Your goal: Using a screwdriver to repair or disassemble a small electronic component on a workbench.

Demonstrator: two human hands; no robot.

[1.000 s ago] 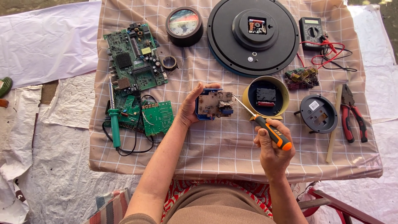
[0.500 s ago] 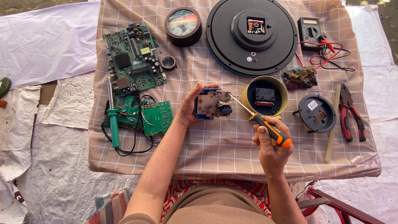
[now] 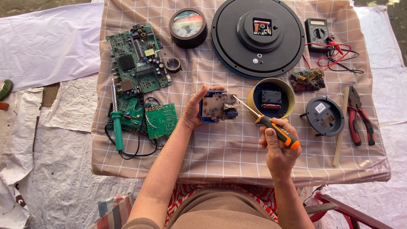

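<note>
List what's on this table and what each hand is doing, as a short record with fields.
Left hand: holds a small blue-framed circuit module
Right hand: grips an orange-handled screwdriver, tip at the module
Beside module: yellow-rimmed clock back
Far side: big black round clock back, multimeter
Left side: green circuit boards, soldering iron
Right side: red pliers
Surface: checked cloth

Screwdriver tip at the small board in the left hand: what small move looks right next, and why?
Probably ease the screwdriver tip a little further onto the small circuit module and seat it before turning. The right hand grips the orange handle, the shaft slants toward the module's right edge, and the left hand holds the module tilted above the checked cloth. Whether the tip touches cannot be told.
</note>
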